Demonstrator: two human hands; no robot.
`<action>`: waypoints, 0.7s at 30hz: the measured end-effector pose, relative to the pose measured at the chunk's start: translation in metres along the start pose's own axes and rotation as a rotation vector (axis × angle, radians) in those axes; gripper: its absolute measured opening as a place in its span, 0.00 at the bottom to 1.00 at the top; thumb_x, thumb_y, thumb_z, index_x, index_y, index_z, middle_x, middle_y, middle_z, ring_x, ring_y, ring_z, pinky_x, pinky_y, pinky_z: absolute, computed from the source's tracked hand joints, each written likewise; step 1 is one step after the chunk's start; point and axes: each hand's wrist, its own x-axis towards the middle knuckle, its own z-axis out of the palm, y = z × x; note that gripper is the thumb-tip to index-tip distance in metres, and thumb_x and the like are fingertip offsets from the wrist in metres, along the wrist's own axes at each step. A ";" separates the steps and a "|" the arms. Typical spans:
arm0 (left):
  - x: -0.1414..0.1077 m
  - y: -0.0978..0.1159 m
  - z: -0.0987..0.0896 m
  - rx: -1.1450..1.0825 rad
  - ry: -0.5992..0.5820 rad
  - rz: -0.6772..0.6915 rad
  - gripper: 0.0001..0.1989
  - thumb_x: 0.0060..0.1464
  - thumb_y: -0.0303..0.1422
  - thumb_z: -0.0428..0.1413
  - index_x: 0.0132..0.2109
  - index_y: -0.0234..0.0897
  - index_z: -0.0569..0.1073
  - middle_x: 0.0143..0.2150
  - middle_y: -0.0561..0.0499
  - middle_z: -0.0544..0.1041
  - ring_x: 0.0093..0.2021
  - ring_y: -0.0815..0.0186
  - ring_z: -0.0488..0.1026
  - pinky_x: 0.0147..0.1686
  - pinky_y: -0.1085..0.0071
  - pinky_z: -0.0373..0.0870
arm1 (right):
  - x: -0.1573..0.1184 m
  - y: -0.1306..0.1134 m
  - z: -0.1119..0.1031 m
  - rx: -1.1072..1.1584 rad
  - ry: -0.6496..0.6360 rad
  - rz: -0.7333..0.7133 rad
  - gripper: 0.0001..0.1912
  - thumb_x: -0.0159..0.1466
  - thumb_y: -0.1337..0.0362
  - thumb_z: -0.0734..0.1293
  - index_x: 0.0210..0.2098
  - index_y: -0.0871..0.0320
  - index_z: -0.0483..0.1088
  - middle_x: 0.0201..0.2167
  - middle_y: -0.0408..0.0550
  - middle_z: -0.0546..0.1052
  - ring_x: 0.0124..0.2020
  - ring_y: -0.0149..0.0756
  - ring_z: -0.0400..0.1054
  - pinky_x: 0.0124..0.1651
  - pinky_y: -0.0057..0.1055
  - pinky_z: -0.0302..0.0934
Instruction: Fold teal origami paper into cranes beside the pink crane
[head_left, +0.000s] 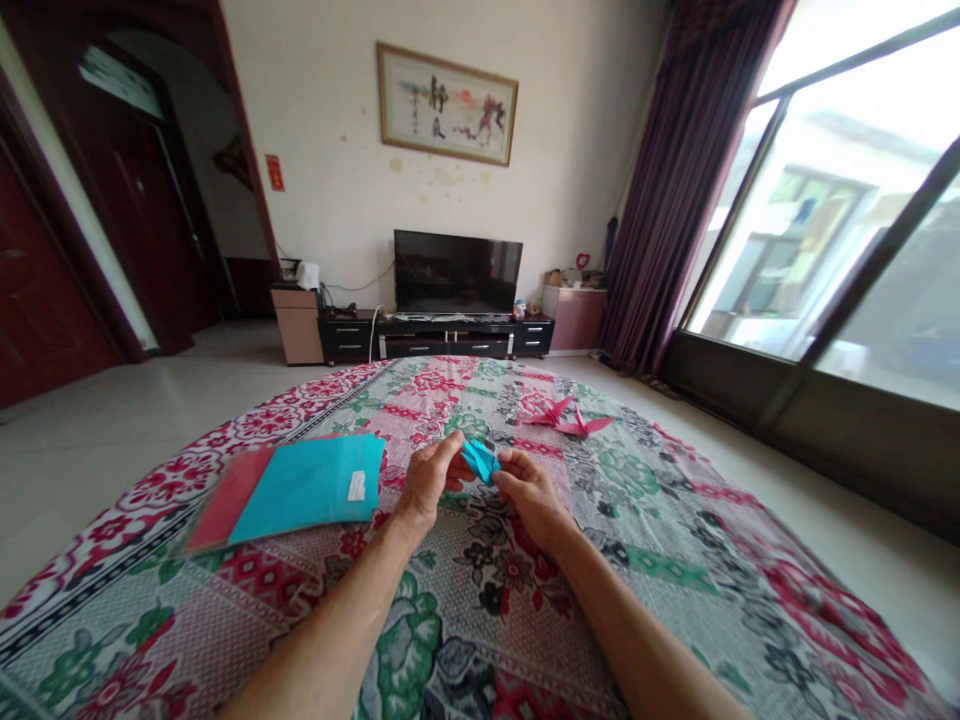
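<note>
A small piece of folded blue paper (480, 461) is held above the patterned tablecloth, between my two hands. My left hand (431, 480) pinches its left side with thumb and fingers. On its right edge, my right hand (529, 490) has its thumb and fingers closed. Two folded pink paper birds (581, 424) rest on the cloth beyond my right hand. To the left of my left hand lies a clear packet with blue sheets (307, 485) and pink sheets (232, 495), a white label on it.
The round table's floral cloth (637, 600) spreads under everything. Past its far edge stand a low dark cabinet (442, 338) and a television (457, 272). A purple curtain (667, 200) and large windows are on the right, with dark red doors on the left.
</note>
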 end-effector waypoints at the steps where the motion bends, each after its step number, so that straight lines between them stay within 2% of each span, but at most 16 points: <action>1: 0.000 0.000 0.000 0.009 -0.006 0.007 0.20 0.46 0.48 0.53 0.27 0.33 0.74 0.23 0.49 0.77 0.23 0.68 0.73 0.21 0.76 0.64 | 0.000 0.000 0.000 -0.001 0.002 -0.001 0.16 0.43 0.63 0.71 0.31 0.56 0.65 0.24 0.37 0.67 0.23 0.25 0.59 0.23 0.23 0.52; 5: -0.001 0.000 0.001 0.033 0.002 0.002 0.15 0.44 0.43 0.56 0.25 0.34 0.72 0.22 0.51 0.76 0.23 0.69 0.72 0.21 0.77 0.64 | 0.000 -0.001 -0.001 -0.010 0.003 -0.009 0.14 0.44 0.64 0.71 0.29 0.56 0.65 0.23 0.35 0.66 0.21 0.24 0.57 0.23 0.23 0.51; 9: 0.001 -0.001 0.001 -0.074 -0.018 -0.104 0.11 0.42 0.40 0.56 0.27 0.35 0.72 0.21 0.52 0.75 0.23 0.68 0.72 0.21 0.76 0.64 | 0.001 0.002 -0.001 -0.033 0.010 -0.012 0.11 0.45 0.64 0.71 0.26 0.57 0.66 0.20 0.35 0.66 0.19 0.23 0.55 0.23 0.22 0.51; 13: 0.001 -0.002 0.002 -0.151 -0.044 -0.178 0.10 0.41 0.38 0.56 0.29 0.35 0.71 0.23 0.51 0.76 0.23 0.67 0.73 0.22 0.75 0.65 | -0.001 0.004 0.000 -0.081 -0.004 0.005 0.09 0.47 0.62 0.70 0.28 0.57 0.70 0.23 0.38 0.70 0.21 0.25 0.58 0.26 0.24 0.55; 17: 0.001 -0.003 0.003 -0.122 -0.052 -0.152 0.09 0.42 0.38 0.55 0.29 0.36 0.71 0.24 0.52 0.76 0.24 0.67 0.73 0.23 0.74 0.65 | -0.004 -0.002 -0.001 -0.133 -0.082 0.021 0.10 0.50 0.60 0.69 0.31 0.57 0.73 0.27 0.41 0.73 0.25 0.28 0.63 0.31 0.26 0.59; 21: 0.001 -0.005 0.003 0.012 -0.041 -0.059 0.08 0.44 0.38 0.54 0.27 0.36 0.71 0.23 0.54 0.74 0.25 0.67 0.72 0.23 0.75 0.64 | -0.006 -0.008 -0.003 -0.180 -0.195 0.008 0.15 0.56 0.54 0.65 0.37 0.56 0.74 0.33 0.44 0.76 0.35 0.36 0.67 0.38 0.30 0.62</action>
